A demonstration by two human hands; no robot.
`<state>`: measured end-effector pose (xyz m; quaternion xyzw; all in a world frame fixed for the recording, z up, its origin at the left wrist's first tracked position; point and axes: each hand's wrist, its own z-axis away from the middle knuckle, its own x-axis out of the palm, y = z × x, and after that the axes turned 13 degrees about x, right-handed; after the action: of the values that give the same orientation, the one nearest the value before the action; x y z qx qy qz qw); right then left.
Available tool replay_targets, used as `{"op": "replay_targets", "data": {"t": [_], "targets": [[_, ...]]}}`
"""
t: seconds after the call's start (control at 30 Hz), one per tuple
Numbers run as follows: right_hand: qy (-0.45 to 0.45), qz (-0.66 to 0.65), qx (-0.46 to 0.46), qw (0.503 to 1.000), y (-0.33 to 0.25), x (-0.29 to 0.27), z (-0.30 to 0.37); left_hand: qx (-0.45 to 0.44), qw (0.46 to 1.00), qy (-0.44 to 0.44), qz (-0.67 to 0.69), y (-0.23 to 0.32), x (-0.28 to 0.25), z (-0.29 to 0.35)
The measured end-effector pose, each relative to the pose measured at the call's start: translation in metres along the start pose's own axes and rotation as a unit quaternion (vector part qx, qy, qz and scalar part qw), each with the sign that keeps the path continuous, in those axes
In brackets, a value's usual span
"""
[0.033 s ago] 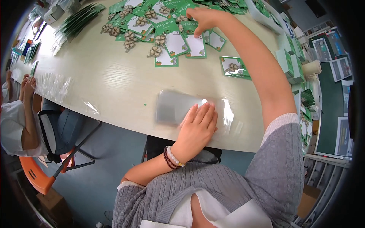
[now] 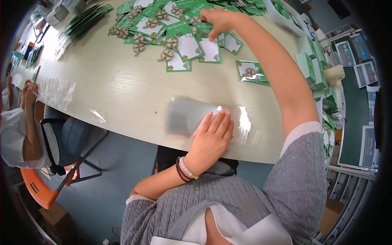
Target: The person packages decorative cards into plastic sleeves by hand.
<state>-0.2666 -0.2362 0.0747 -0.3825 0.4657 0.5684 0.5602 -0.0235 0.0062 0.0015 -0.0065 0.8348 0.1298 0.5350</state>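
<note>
My left hand lies flat on a stack of clear plastic bags near the table's front edge, its fingers stretched out and partly covering the stack. At the far side, my right hand reaches over a heap of green-and-white cards. Its thumb and forefinger are spread apart above or against a card; the other fingers are mostly hidden. Clover-shaped charms of a pale metallic colour lie among the cards. Left of my right forearm is a clear packet holding a green-edged card and a clover charm.
A pile of filled green packets lies at the back left. Loose clear bags spread along the left edge, near another person's hands. A white bin and green-and-white boxes stand on the right. An orange chair is lower left.
</note>
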Motion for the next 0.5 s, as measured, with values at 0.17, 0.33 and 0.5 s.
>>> {"op": "replay_targets", "data": {"t": [0.17,0.33,0.5], "targets": [[-0.082,-0.035,0.020,0.996,0.005,0.004,-0.001,0.005,1.000,-0.001,0.015,-0.001,-0.005,0.003],[-0.085,-0.062,-0.007,0.994,0.029,-0.022,0.033,0.007,0.998,0.014,0.069,0.000,-0.004,0.000],[-0.156,-0.039,0.071,0.984,-0.012,-0.092,0.124,0.021,0.999,0.020,0.025,-0.002,-0.004,0.008]]}}
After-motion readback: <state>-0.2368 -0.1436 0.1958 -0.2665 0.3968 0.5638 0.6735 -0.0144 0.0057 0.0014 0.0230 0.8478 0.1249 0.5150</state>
